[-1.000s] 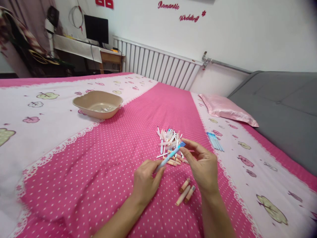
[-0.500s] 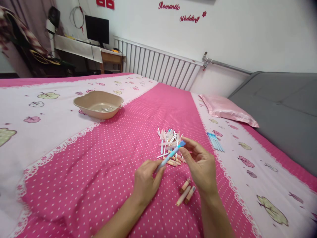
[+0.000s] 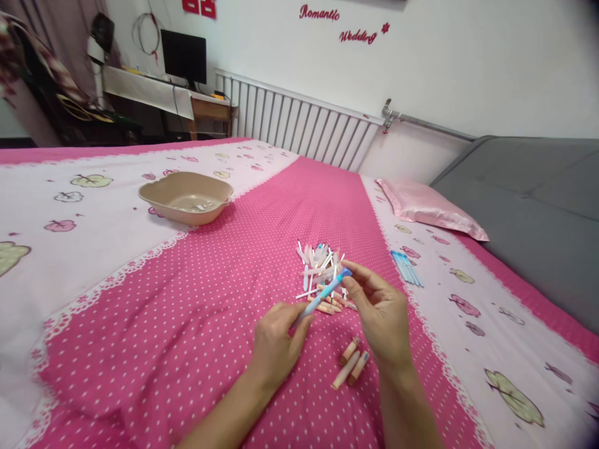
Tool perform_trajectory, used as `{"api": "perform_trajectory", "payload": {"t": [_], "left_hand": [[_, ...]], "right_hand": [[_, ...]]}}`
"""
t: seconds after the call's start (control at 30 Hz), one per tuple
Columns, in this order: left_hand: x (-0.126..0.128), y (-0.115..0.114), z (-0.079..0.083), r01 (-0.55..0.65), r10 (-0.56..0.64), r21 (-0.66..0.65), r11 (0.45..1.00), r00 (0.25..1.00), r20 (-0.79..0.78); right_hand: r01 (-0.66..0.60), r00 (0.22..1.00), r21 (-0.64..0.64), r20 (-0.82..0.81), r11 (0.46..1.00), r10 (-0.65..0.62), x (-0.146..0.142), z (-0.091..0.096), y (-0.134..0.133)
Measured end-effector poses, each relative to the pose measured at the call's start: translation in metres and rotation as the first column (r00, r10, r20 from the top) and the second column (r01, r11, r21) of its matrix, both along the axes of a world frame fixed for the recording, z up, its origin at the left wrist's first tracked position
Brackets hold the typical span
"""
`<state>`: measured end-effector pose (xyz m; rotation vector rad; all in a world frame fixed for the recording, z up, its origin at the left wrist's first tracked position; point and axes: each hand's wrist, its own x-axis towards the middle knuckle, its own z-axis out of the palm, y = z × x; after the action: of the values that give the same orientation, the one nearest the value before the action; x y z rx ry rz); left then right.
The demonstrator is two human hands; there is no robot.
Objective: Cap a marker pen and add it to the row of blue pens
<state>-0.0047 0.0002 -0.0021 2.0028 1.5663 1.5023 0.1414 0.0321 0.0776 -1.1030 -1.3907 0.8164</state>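
Note:
A light blue pen (image 3: 322, 297) with a darker blue cap end slants up to the right above the bed. My left hand (image 3: 277, 337) is closed around its lower end. At the cap end, my right hand (image 3: 381, 305) pinches the pen between thumb and fingers. Behind both hands lies a loose pile of pen parts (image 3: 322, 255), white, pink and pale orange, some with thin white refill sticks. Three short brown-and-cream pen pieces (image 3: 350, 362) rest on the sheet below my right hand. Several blue pens (image 3: 407, 269) lie side by side to the right.
A beige plastic basin (image 3: 187, 215) with a few small pieces in it stands at the left on the pink dotted bedsheet (image 3: 187, 299). A pink pillow (image 3: 430, 212) lies by the grey headboard (image 3: 524, 206). A white radiator (image 3: 299, 118) runs along the wall.
The pen's cap end has turned slightly in my right fingers, so its flared clip shows less broadly. Both hands keep nearly the same place.

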Motion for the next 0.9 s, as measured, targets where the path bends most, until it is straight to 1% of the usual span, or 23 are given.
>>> {"api": "perform_trajectory", "payload": {"t": [0.33, 0.67, 0.83, 0.9], "left_hand": [[0.0002, 0.0003, -0.0004, 0.003, -0.004, 0.018, 1.0, 1.0, 0.005], [0.0, -0.0001, 0.0001, 0.008, -0.008, 0.01, 1.0, 1.0, 0.02], [0.0, -0.0002, 0.0009, 0.01, -0.01, 0.018, 1.0, 0.999, 0.036], [-0.0004, -0.0003, 0.0005, 0.001, -0.002, 0.012, 1.0, 0.999, 0.037]], "right_hand": [[-0.015, 1.0, 0.001, 0.009, 1.0, 0.015, 0.0004, 0.0002, 0.0008], [-0.053, 0.998, -0.01, -0.022, 0.999, 0.053, -0.0007, 0.0001, -0.0005], [-0.048, 0.999, -0.02, 0.024, 0.999, 0.049, -0.0008, -0.0001, 0.0015], [-0.072, 0.996, -0.057, 0.054, 0.996, 0.075, -0.0016, -0.0015, 0.0025]]}}
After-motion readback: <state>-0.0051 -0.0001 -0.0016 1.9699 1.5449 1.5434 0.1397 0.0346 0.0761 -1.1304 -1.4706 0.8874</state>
